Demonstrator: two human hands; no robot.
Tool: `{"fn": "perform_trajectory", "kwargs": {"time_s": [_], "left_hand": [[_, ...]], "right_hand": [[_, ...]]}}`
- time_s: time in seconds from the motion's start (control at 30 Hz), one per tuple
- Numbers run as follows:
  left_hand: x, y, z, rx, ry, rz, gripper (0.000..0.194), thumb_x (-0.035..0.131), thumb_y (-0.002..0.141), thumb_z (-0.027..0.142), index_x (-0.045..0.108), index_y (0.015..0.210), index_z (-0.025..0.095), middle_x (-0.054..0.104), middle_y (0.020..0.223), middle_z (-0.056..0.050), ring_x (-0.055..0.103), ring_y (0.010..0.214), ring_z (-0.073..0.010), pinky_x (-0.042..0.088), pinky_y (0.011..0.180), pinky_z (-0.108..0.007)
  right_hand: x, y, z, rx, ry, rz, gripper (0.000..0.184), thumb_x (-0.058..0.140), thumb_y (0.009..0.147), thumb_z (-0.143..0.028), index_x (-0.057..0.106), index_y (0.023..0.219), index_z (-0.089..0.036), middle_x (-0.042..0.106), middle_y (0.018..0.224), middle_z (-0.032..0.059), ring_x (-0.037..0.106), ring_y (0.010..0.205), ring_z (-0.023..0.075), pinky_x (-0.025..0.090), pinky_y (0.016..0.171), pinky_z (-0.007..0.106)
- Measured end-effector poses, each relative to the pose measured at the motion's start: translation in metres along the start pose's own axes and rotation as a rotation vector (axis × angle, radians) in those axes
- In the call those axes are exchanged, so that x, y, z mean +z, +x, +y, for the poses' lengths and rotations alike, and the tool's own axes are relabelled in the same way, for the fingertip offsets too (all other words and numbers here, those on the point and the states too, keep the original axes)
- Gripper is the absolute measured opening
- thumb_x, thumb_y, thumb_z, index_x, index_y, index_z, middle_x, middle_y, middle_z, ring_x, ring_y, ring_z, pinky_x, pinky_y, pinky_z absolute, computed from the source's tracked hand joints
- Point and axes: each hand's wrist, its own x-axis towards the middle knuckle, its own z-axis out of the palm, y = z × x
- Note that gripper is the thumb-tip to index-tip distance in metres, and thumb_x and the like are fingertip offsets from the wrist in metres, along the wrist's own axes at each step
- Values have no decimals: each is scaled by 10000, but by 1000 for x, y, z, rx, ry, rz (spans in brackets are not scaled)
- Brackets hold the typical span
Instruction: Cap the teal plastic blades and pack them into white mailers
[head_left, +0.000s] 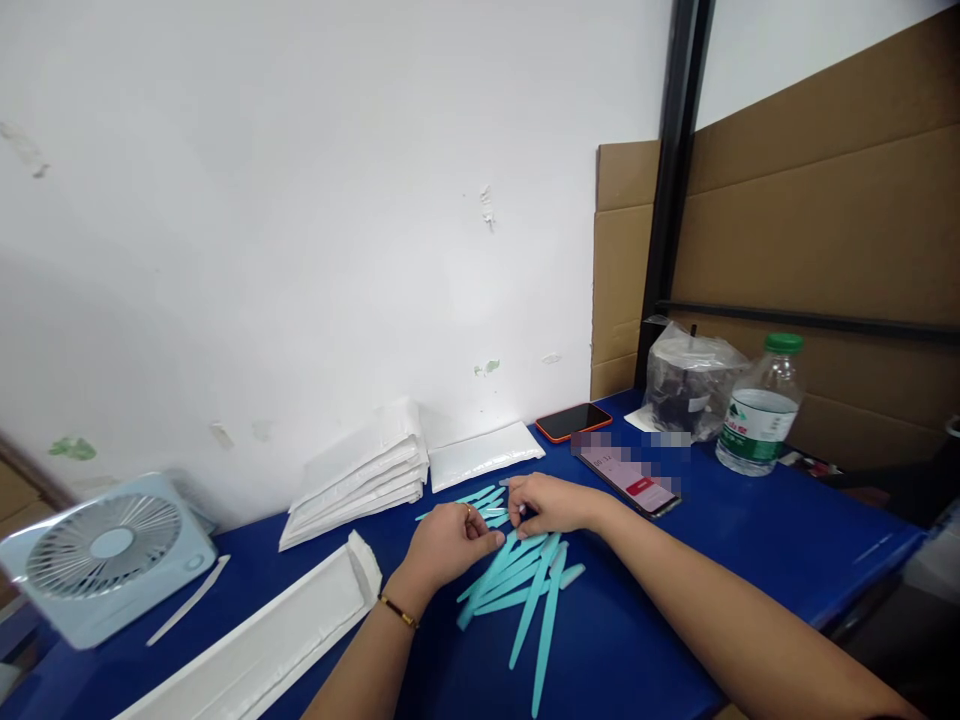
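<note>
Slim teal plastic sticks (546, 610) with tapering ends lie in a loose, fanned pile on the blue table. More teal sticks (469, 497) show just beyond my hands. My left hand (450, 540) is at the pile's left side, fingers curled in and thumb bent towards them. Facing it, my right hand (544, 503) reaches over the top of the pile with fingers bent down and closed. Something small and pale shows by its fingertips, too small to name. Whatever either hand grips is mostly hidden by the fingers.
An open white packet (255, 640) lies left of my left arm, with stacked white packets (360, 480) behind. A light-blue fan (112, 545) stands far left. Two phones (574, 422), a bagged dark container (686, 385) and a water bottle (757, 415) occupy the right.
</note>
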Motion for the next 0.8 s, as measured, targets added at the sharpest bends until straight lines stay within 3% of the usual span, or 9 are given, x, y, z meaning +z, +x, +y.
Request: {"fn": "perform_trajectory", "kwargs": {"time_s": [0.1,0.2,0.33,0.43,0.6,0.7,0.8], "left_hand": [[1,-1,2,20,26,-56,259,586,692,450,664,728,205,650,677,17,546,593,-115,288,492,-216],[-3,0,-2,19,125,12,180,571,719,353,665,699,201,653,681,3,552,620,-122,300,534,-224],[-9,2,-6,0,165,118,143,614,692,343,665,741,219,661,742,7,563,678,-132,316,586,-228],[-8,1,-1,-6,143,127,194,634,673,397,664,756,224,659,767,10,563,694,-134,319,583,-223],[1,-4,11,40,77,-66,276,624,657,483,672,722,219,660,712,17,548,611,-122,281,494,-220],[3,-5,11,42,89,-104,221,612,677,430,665,685,216,661,683,19,548,597,-121,269,479,-222],[-4,-3,5,25,165,-40,159,614,684,371,653,671,217,662,684,12,558,614,-131,286,512,-226]], "right_hand": [[2,0,5,25,7,-7,115,694,682,-247,678,765,-169,545,798,14,521,719,124,379,623,209],[-6,-7,15,107,-10,64,100,688,688,-243,667,746,-164,558,815,21,521,713,123,377,616,208],[-17,-18,22,227,7,188,138,686,682,-268,664,765,-161,578,856,36,531,731,135,387,624,213],[-18,-20,15,174,52,125,209,698,664,-334,682,788,-167,579,847,30,531,732,132,390,629,209],[-6,-11,0,87,29,-59,180,724,615,-311,699,720,-166,579,744,6,506,670,116,365,592,204],[-3,-8,1,85,45,-88,146,709,636,-285,693,711,-162,581,716,1,505,657,112,365,592,203],[-9,-11,8,142,33,-20,113,705,639,-245,683,703,-154,585,772,17,517,675,117,369,588,198]]}}
